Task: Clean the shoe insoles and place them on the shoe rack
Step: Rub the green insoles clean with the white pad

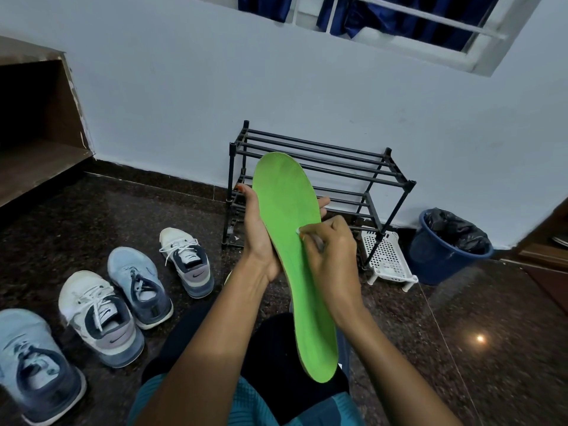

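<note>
You have the green insole (295, 247) up in front of you, toe end raised toward the shoe rack (325, 156) and heel end down over your lap, top face toward you. Your left hand (256, 232) cradles it from behind at about its middle, thumb along the left edge and fingertips curling round the right edge. Your right hand (333, 245) is curled, with fingertips pinching a small white scrap (298, 231) against the insole's right side; whether that is cloth or a wipe, I cannot tell. Judging by its thin, foam-like look, the insole should be light and bendy, so it will probably flex under hard rubbing. Back it with your palm right behind the spot you are wiping, and hold it by the edges at the waist rather than by the toe tip. The rack stands against the wall just beyond, both tiers bare of insoles, so the placing step is not yet done. Four shoes (101, 315) sit on the floor to your left, and a white perforated basket (388, 256) and blue bin (436, 259) stand to the right of the rack.
</note>
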The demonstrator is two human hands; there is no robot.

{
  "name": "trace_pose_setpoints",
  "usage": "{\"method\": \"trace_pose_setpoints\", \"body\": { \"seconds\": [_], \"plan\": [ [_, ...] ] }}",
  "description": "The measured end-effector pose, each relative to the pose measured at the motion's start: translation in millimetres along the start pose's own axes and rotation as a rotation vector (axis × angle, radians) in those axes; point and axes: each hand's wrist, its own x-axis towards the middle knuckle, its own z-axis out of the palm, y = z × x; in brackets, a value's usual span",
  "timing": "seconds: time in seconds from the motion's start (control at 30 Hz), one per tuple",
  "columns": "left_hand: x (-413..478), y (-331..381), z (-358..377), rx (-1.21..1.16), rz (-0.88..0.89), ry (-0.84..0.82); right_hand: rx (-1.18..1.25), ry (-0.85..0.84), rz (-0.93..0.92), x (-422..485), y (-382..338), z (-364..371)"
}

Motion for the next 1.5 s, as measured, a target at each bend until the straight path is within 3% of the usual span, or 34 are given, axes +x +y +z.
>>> {"method": "trace_pose_setpoints", "body": {
  "seconds": [0.13,0.27,0.57,0.8,1.07,1.5],
  "plan": [
    [-0.7,2.0,-1.2,-0.027,0.016,-0.005,0.059,0.018,-0.007,-5.8,-4.1,4.7],
    [-1.1,3.5,-0.6,-0.045,0.023,-0.012,0.159,-0.07,-0.018,-19.0,-12.6,3.8],
    [-1.6,1.4,-0.3,-0.059,0.006,-0.056,0.045,-0.005,0.005,0.1,-6.1,3.6],
    [-1.3,3.2,-1.2,-0.11,0.011,-0.064,0.221,-0.095,-0.01,-20.4,-20.4,2.3],
    [0.7,0.5,-1.9,-0.048,0.024,-0.025,0.123,-0.054,0.022,-3.6,-14.9,8.6],
    [0.0,1.3,-3.0,-0.044,0.013,-0.007,0.21,-0.125,0.049,-7.7,-12.2,-0.2]
  ]
}}
